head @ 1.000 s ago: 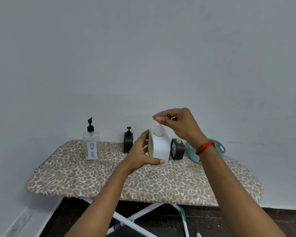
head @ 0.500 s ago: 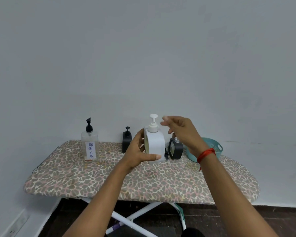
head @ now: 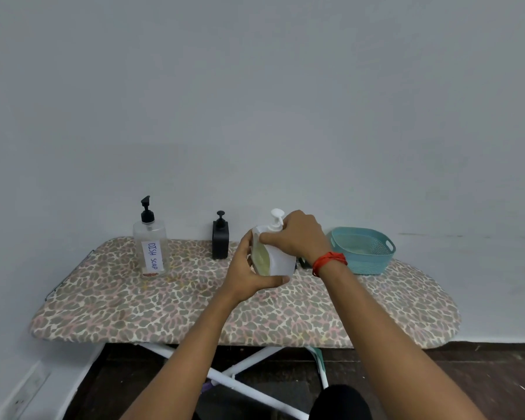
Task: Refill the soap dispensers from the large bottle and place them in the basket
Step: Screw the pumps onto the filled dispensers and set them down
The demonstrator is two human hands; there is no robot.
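A: Dispensers, left to right: clear plastic bottle labelled DISH SOAP, nearly empty; black square dispenser; white squat pump dispenser, held over the leopard-print ironing board; teal plastic basket, holding nothing.

B: Changes?

A: Right hand, apart half a second ago, now wraps its fingers round the white one's top. Left hand cups its base. Likely refilled; basket next.

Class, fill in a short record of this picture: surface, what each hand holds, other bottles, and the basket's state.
surface: leopard-print ironing board
left hand: grips base of white dispenser
right hand: grips its top, by the pump
other bottles: clear "DISH SOAP" bottle, black dispenser, both upright on board
basket: teal, on board, nothing visible inside
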